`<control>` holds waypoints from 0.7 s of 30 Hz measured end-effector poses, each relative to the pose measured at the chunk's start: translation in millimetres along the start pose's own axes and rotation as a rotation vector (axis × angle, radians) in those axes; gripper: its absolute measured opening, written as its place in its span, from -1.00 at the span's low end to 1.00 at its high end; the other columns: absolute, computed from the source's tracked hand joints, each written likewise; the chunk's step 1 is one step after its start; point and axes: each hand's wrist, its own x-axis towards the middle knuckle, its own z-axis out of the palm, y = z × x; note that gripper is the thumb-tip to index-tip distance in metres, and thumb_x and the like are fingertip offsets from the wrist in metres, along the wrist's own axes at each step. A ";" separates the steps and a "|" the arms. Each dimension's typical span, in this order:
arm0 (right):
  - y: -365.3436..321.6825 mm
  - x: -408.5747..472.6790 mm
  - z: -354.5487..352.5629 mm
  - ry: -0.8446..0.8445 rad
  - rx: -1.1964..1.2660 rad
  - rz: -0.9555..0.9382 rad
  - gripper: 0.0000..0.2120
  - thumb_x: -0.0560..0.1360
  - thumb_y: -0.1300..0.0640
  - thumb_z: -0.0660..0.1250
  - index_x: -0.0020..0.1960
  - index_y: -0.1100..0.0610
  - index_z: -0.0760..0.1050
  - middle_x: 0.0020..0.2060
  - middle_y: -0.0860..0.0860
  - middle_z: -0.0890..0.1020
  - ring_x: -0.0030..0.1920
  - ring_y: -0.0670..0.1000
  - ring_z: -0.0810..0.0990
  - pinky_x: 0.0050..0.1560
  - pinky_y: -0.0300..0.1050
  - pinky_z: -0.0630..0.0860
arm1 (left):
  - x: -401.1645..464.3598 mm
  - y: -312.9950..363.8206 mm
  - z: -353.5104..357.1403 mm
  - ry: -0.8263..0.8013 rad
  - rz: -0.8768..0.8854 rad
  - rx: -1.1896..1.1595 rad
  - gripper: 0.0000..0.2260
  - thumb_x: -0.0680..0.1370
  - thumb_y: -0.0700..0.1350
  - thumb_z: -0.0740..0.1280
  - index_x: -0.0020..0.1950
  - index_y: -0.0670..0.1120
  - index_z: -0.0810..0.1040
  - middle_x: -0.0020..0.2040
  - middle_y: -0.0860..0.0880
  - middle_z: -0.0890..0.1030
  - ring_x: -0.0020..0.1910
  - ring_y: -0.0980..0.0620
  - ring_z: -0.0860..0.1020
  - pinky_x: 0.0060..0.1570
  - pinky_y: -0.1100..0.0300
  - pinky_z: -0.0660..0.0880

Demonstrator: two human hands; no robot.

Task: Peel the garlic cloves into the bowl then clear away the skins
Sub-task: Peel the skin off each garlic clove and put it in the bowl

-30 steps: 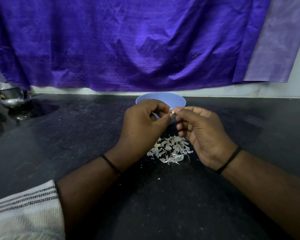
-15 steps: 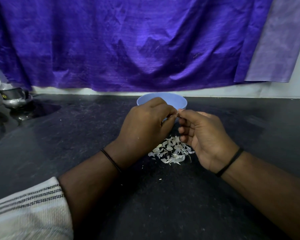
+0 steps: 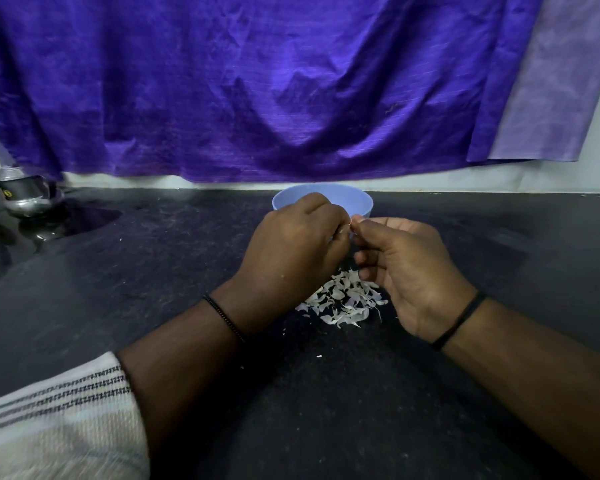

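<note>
**Clove pinched at the fingertips, skins piling below**

Clamped from both sides on one small clove (image 3: 350, 224), barely visible as a pale speck between the fingers (image 3: 340, 216) of the left hand (image 3: 291, 251) and those of the right hand (image 3: 406, 265). Tips of both hands touching there, remaining fingers curled in. Likely light, hard and a little slippery once bared, so best held end to end, with the skin picked at from the tip or root end. Papery, feather-light skin, prone to cling to fingers and drift at a breath.

Just beyond the fingers: the blue bowl (image 3: 357, 202), contents hidden. Directly beneath them, between the wrists: a loose heap of skins (image 3: 343, 301) on the dark desk (image 3: 153, 271), with stray flakes nearer the body. For clearing, probably better swept together with a flat hand than pinched piece by piece.

Far off to the left of the fingers: a metal pot (image 3: 23, 192). Behind everything: a purple cloth (image 3: 257, 81).
</note>
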 end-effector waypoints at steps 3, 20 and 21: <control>-1.9 -1.7 0.0 0.018 -0.025 -0.029 -0.86 0.56 0.21 0.38 -0.17 0.19 0.60 -0.41 -0.03 0.60 -0.39 -0.11 0.50 -0.43 -0.25 0.45 | -1.1 1.9 2.8 0.018 0.015 0.032 -0.78 0.55 -0.12 0.25 -0.17 -0.20 0.61 -0.27 -0.10 0.55 -0.39 -0.09 0.49 -0.49 -0.01 0.45; 4.0 0.6 1.6 0.051 -0.022 -0.104 -0.91 0.55 0.23 0.39 -0.13 0.21 0.61 -0.31 0.11 0.67 -0.31 -0.04 0.60 -0.37 -0.27 0.53 | -4.0 9.8 10.2 0.097 -0.131 -0.023 -0.81 0.53 -0.14 0.29 -0.23 -0.16 0.60 -0.36 -0.02 0.51 -0.37 0.03 0.45 -0.44 0.02 0.42; 4.4 0.9 1.6 0.051 -0.025 -0.109 -0.91 0.55 0.23 0.39 -0.12 0.20 0.61 -0.29 0.14 0.67 -0.30 -0.02 0.61 -0.36 -0.26 0.54 | -3.3 10.7 9.8 0.088 -0.152 -0.035 -0.81 0.53 -0.13 0.29 -0.24 -0.16 0.60 -0.37 -0.01 0.51 -0.38 0.05 0.44 -0.43 0.02 0.41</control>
